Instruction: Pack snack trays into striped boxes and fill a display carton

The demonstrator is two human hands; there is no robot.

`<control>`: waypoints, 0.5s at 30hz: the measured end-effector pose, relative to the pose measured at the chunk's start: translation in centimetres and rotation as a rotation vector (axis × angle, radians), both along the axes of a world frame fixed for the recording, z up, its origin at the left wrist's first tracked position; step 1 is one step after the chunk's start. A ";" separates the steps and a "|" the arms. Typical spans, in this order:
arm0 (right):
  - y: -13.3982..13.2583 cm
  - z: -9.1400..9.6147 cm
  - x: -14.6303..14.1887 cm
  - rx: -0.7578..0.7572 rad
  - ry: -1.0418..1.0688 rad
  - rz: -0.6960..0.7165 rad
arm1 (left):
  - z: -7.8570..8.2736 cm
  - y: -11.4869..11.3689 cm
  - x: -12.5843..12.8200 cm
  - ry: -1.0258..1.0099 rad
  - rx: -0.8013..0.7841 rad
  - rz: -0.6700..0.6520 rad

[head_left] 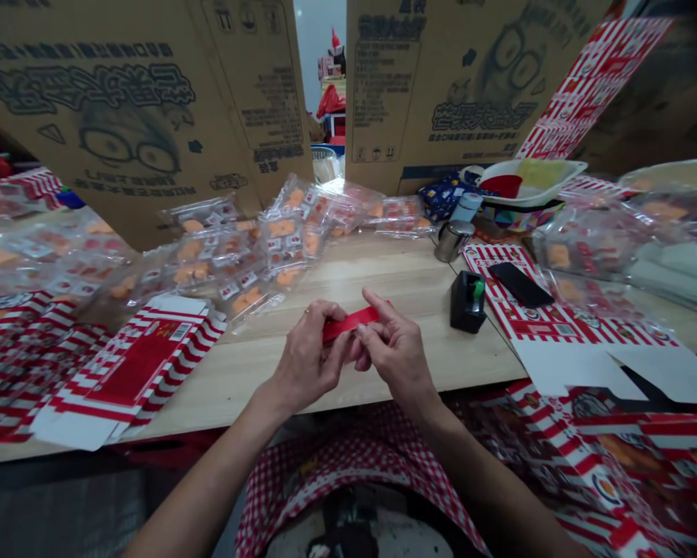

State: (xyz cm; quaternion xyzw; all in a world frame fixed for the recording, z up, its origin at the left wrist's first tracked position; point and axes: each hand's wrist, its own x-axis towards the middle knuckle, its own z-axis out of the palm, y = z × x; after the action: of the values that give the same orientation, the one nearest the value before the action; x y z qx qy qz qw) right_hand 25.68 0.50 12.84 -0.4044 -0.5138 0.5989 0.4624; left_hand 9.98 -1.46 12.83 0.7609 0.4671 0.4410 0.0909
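Observation:
Between both hands, above the front of the wooden table (255,372), I hold a small flat red strip (353,319); its exact kind does not show. My left hand (313,353) grips its left end with thumb and fingers. My right hand (395,349) pinches it at the right end, the index finger and thumb on it. To the right of my hands stands a black tape dispenser (467,302) with a green core. Left of them lies a folded red-and-white striped carton (142,360). Clear packs with orange pieces (281,232) are heaped behind my hands.
Tall cardboard boxes (150,101) wall off the back. On the right are a metal canister (453,240), a black phone (521,284) on flat striped cartons (534,329), and a white basin (534,182). More striped cartons (592,457) lie low at the right.

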 end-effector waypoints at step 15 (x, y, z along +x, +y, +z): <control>0.2 -2.7 -0.2 0.143 -0.183 -0.043 | 2.1 2.1 0.4 0.307 -0.124 -0.016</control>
State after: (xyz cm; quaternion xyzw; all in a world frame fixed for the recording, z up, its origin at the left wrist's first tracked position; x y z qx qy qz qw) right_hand 25.47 0.68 10.12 -0.4341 -0.5866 0.5113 0.4539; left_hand 10.40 0.61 14.93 0.8159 0.4958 0.2893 0.0686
